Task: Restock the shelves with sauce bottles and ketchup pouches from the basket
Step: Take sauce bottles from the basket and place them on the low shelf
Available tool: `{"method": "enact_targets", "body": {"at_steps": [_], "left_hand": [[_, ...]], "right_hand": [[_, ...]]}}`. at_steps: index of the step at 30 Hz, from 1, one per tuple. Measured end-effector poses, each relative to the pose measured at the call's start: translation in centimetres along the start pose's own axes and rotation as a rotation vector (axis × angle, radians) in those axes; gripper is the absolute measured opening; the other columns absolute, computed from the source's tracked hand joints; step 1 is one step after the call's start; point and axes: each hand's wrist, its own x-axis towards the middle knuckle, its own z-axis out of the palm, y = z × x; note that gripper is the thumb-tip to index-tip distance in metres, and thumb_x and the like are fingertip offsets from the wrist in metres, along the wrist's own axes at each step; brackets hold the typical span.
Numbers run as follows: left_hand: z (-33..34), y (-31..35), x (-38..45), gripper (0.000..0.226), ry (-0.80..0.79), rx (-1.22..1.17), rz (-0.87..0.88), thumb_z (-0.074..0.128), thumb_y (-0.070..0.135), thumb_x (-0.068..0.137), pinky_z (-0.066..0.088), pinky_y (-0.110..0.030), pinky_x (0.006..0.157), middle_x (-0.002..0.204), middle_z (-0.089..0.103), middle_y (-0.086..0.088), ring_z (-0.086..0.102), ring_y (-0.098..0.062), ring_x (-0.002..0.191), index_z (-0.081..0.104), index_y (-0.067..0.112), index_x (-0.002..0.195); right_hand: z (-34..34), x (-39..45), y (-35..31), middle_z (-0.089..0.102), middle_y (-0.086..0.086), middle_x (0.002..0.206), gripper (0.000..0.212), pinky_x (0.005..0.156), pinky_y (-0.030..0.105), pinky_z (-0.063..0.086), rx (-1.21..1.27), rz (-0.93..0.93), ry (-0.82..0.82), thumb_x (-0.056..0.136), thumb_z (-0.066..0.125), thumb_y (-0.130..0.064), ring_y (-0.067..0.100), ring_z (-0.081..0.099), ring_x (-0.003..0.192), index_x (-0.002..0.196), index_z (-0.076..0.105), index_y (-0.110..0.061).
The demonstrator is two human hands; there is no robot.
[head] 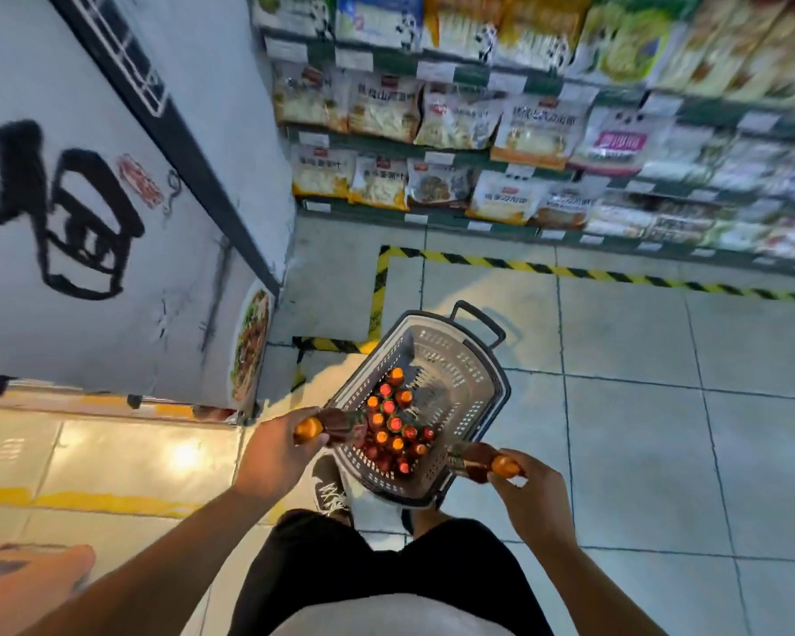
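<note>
Standing on a pale tiled floor [625, 342] crossed by black-and-yellow hazard tape [570, 270], with green shelves [478, 80] of bagged noodles rising well beyond both grips and a white wall panel [88, 185] bearing large black brushwork off to the left of the left grip.

Holding two sauce bottles: left hand [276, 456] curling its grip round the left sauce bottle [327, 426] near the orange cap; right hand [531, 493] pinching the right sauce bottle [487, 463] at its orange cap, dark body pointing back toward the basket.

Sitting between the two grips, on the floor: a grey slotted basket [460, 374] with a black handle at its far end, packed at the near end with remaining bottles [393, 429], red and orange caps upward.

Blurring heavily on the shelf goods at far right; labels unreadable. Cutting off a shoe [331, 491] behind the basket rim. Showing a blurred fleshy shape at lower left, not identifiable. No ketchup pouches distinguishable.
</note>
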Motion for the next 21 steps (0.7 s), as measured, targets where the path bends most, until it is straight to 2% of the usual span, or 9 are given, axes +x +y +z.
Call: {"method": "enact_targets", "body": {"at_steps": [2, 3, 6, 8, 10, 12, 13, 17, 21], "left_hand": [[-1.0, -0.8, -2.2, 0.045, 0.032, 0.013, -0.041, 0.081, 0.037, 0.088, 0.049, -0.026, 0.075, 0.109, 0.076, 0.005, 0.069, -0.016, 0.093, 0.070, 0.026, 0.131], [-1.3, -1.1, -3.3, 0.046, 0.054, 0.005, -0.059, 0.081, 0.038, 0.088, 0.050, -0.028, 0.079, 0.114, 0.075, 0.003, 0.068, -0.017, 0.097, 0.070, 0.026, 0.131], [-1.5, -1.9, -6.6, 0.045, 0.138, -0.037, -0.125, 0.082, 0.035, 0.088, 0.047, -0.029, 0.078, 0.108, 0.072, 0.006, 0.063, -0.014, 0.091, 0.070, 0.027, 0.130], [-1.1, -2.1, -8.7, 0.044, 0.173, -0.047, -0.159, 0.083, 0.033, 0.087, 0.047, -0.029, 0.077, 0.101, 0.069, 0.011, 0.061, -0.012, 0.088, 0.072, 0.028, 0.129], [-0.2, -2.1, -10.7, 0.046, 0.211, -0.074, -0.197, 0.083, 0.034, 0.087, 0.049, -0.030, 0.082, 0.111, 0.073, 0.008, 0.063, -0.014, 0.095, 0.071, 0.029, 0.131], [0.7, -1.9, -12.6, 0.047, 0.261, -0.112, -0.245, 0.083, 0.033, 0.087, 0.051, -0.033, 0.088, 0.120, 0.073, 0.003, 0.065, -0.018, 0.103, 0.070, 0.028, 0.131], [1.2, -1.9, -13.6, 0.046, 0.287, -0.137, -0.277, 0.083, 0.031, 0.087, 0.051, -0.033, 0.088, 0.119, 0.073, 0.003, 0.065, -0.019, 0.102, 0.071, 0.027, 0.130], [3.4, -2.2, -17.6, 0.043, 0.412, -0.243, -0.376, 0.086, 0.025, 0.084, 0.045, -0.029, 0.077, 0.099, 0.068, 0.010, 0.062, -0.012, 0.088, 0.074, 0.028, 0.125], [6.1, -4.5, -22.1, 0.042, 0.509, -0.285, -0.485, 0.086, 0.028, 0.083, 0.048, -0.033, 0.079, 0.105, 0.073, 0.006, 0.061, -0.012, 0.089, 0.075, 0.030, 0.124]], "right_hand": [[-0.6, -1.5, 0.1, 0.070, -0.026, 0.084, 0.027, 0.068, 0.012, 0.046, 0.006, 0.009, 0.008, 0.080, 0.084, -0.023, -0.008, 0.064, 0.080, 0.102, 0.077, -0.036], [-0.8, -1.9, 0.3, 0.071, -0.023, 0.085, 0.026, 0.070, 0.016, 0.048, 0.010, 0.014, 0.011, 0.080, 0.085, -0.022, -0.004, 0.065, 0.082, 0.102, 0.077, -0.033], [-1.7, -2.4, 1.2, 0.077, -0.005, 0.100, 0.028, 0.086, 0.031, 0.055, 0.007, 0.056, -0.009, 0.082, 0.085, -0.019, 0.018, 0.070, 0.093, 0.109, 0.078, -0.020], [-2.6, -2.2, 2.1, 0.077, 0.002, 0.108, 0.034, 0.090, 0.033, 0.054, -0.042, 0.041, -0.044, 0.080, 0.086, -0.019, 0.021, 0.070, 0.095, 0.113, 0.077, -0.016], [-3.7, -1.5, 2.9, 0.077, 0.006, 0.110, 0.037, 0.092, 0.034, 0.055, -0.081, 0.006, -0.073, 0.077, 0.088, -0.018, 0.022, 0.070, 0.093, 0.113, 0.078, -0.016], [-4.7, -0.5, 3.6, 0.077, 0.006, 0.113, 0.039, 0.094, 0.033, 0.054, -0.146, -0.020, -0.122, 0.076, 0.088, -0.021, 0.023, 0.071, 0.096, 0.114, 0.077, -0.019], [-5.1, 0.0, 4.0, 0.076, 0.005, 0.114, 0.040, 0.095, 0.032, 0.053, -0.184, -0.035, -0.152, 0.077, 0.087, -0.023, 0.023, 0.071, 0.099, 0.115, 0.077, -0.020], [-5.9, 1.2, 4.8, 0.074, -0.002, 0.120, 0.043, 0.098, 0.028, 0.050, -0.312, -0.115, -0.241, 0.080, 0.083, -0.032, 0.019, 0.068, 0.108, 0.121, 0.073, -0.026], [-5.7, 1.0, 3.8, 0.076, -0.007, 0.110, 0.033, 0.091, 0.028, 0.052, -0.323, -0.200, -0.280, 0.078, 0.083, -0.032, 0.015, 0.069, 0.098, 0.110, 0.076, -0.031]]}}
